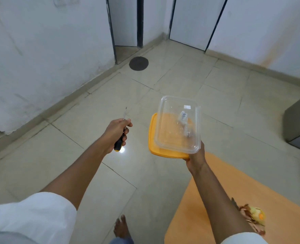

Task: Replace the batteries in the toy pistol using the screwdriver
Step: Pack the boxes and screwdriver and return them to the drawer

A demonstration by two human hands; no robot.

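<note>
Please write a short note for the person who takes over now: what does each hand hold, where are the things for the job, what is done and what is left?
Left hand: closed on the screwdriver, shaft pointing away from the body.
Right hand: holds the clear plastic container stacked on its orange lid, above the floor.
Inside the container are small blurred items, perhaps batteries; I cannot tell.
The person is standing beside an orange table. A yellowish toy-like object lies on it, partly hidden by the arm.
Done: tools are in hand. Left: open the compartment, replace the batteries, close it.
</note>
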